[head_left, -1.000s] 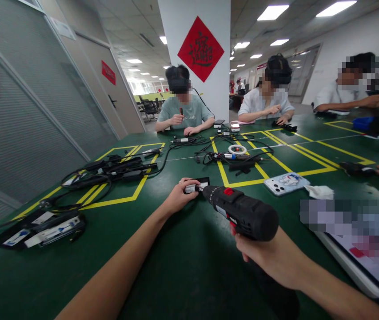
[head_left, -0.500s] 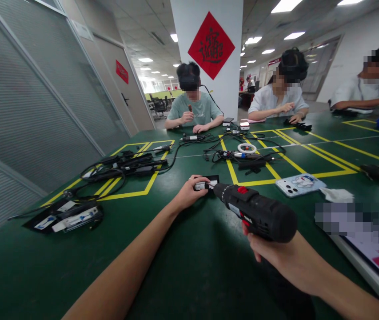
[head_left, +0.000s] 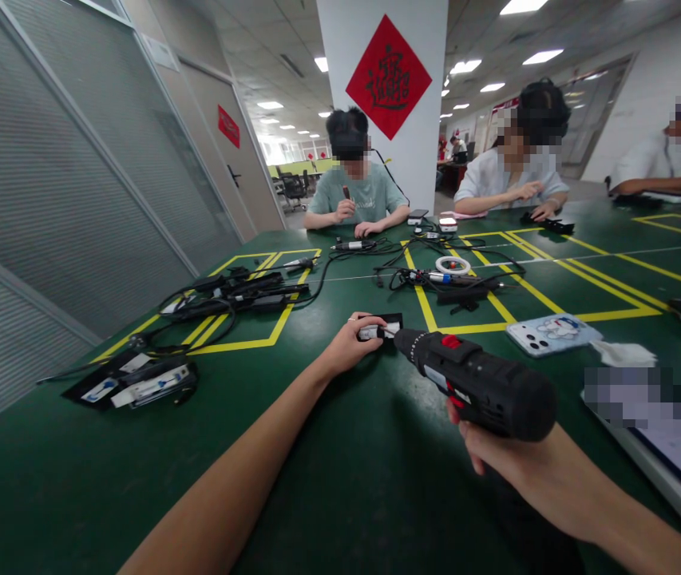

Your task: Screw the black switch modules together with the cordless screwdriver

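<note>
My right hand (head_left: pixel 508 451) is wrapped round the grip of a black cordless drill (head_left: pixel 477 379) with red switches. The drill points left and away from me, its bit tip meeting a small white-and-black part (head_left: pixel 392 327) on the table. My left hand (head_left: pixel 349 343) pinches that part from the left, fingers curled over its near end. A ring shows on one finger. The part rests on a black piece whose shape is mostly covered by my fingers and the drill's nose.
Black cables and tools (head_left: pixel 238 295) lie within yellow tape at left, near black-and-white packets (head_left: pixel 142 383). Ahead are more cabled tools (head_left: pixel 448 279) and a white ring (head_left: pixel 453 265). A phone (head_left: pixel 552 334), tissue (head_left: pixel 624 353) and laptop-like device (head_left: pixel 651 455) lie right. People sit opposite.
The whole view has shifted slightly, so things appear farther right. Both hands keep their hold, and the drill bit stays at the small part.
</note>
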`<state>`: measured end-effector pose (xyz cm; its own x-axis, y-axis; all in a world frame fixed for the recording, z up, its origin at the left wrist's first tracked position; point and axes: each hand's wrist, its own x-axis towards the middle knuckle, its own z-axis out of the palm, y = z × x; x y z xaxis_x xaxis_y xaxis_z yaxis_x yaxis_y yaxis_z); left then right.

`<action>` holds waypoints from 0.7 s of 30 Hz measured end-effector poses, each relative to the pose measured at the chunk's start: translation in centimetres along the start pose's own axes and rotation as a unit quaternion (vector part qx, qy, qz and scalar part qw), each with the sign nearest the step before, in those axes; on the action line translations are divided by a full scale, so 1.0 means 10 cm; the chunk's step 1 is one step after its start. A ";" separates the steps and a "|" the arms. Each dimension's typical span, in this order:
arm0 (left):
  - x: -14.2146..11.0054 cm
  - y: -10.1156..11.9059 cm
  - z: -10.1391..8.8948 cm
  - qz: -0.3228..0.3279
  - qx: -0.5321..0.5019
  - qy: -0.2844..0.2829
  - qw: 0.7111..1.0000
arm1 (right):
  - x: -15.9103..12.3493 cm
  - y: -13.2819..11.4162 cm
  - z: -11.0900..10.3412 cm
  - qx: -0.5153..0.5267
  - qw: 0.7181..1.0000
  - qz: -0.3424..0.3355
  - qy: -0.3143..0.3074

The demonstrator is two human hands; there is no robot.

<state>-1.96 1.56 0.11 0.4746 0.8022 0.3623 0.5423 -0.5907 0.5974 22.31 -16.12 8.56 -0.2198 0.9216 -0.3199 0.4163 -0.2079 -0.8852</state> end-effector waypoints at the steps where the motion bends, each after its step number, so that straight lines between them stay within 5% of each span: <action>1: 0.00 0.00 0.00 0.000 -0.001 0.000 1.000 | 0.00 -0.01 0.00 -0.001 1.000 0.004 0.000; 21: 0.00 0.00 -0.03 -0.001 -0.005 -0.007 1.000 | -0.01 -0.04 -0.01 0.007 1.000 0.004 0.004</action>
<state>-2.15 1.62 0.29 0.4829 0.8025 0.3505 0.5369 -0.5875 0.6055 22.29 -16.08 8.95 -0.2087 0.9229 -0.3236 0.4062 -0.2192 -0.8871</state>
